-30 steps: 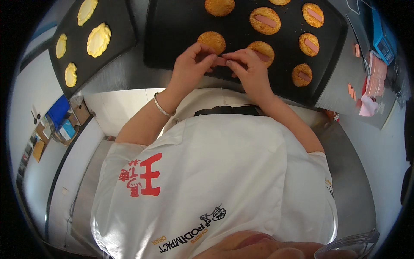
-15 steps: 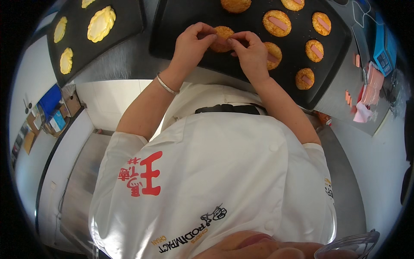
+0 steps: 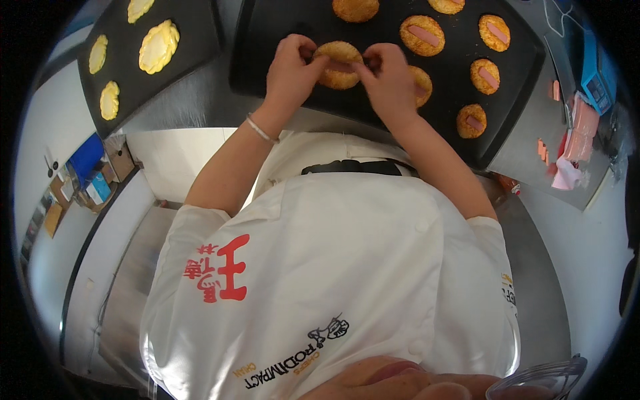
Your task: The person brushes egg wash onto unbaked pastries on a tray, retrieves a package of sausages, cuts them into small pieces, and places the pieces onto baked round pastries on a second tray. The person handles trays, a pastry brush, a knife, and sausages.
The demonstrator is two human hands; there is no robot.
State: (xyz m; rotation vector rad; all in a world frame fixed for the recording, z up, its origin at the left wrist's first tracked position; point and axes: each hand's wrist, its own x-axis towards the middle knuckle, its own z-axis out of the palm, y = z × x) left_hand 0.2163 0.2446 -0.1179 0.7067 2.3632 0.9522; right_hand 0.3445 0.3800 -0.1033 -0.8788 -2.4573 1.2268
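Note:
A pink strip of sliced ham [image 3: 341, 66] lies across the middle of a round, crumb-coated dough piece [image 3: 339, 51] on a dark baking tray [image 3: 280, 21]. My left hand [image 3: 291, 72] is closed, its thumb and curled fingers at the strip's left end. At the other end, the thumb and fingers of my right hand [image 3: 388, 79] pinch in the same way. Both fingertips partly hide the ends of the strip and the dough's sides. Beside my right hand, another topped round [image 3: 421, 88] is partly covered. A plain golden round [image 3: 355, 8] sits farther back.
Several ham-topped rounds [image 3: 422, 35] fill the tray's right side. A second dark tray [image 3: 190, 50] at the left bears pale yellow dough pieces [image 3: 159, 47]. On the metal table at right are stacked ham slices [image 3: 584, 130], loose strips [image 3: 543, 151] and a blue device [image 3: 598, 73].
My hands have drawn slightly apart, and more of the round and the ham strip shows between them. My fingers stay at the strip's ends. The view has shifted slightly.

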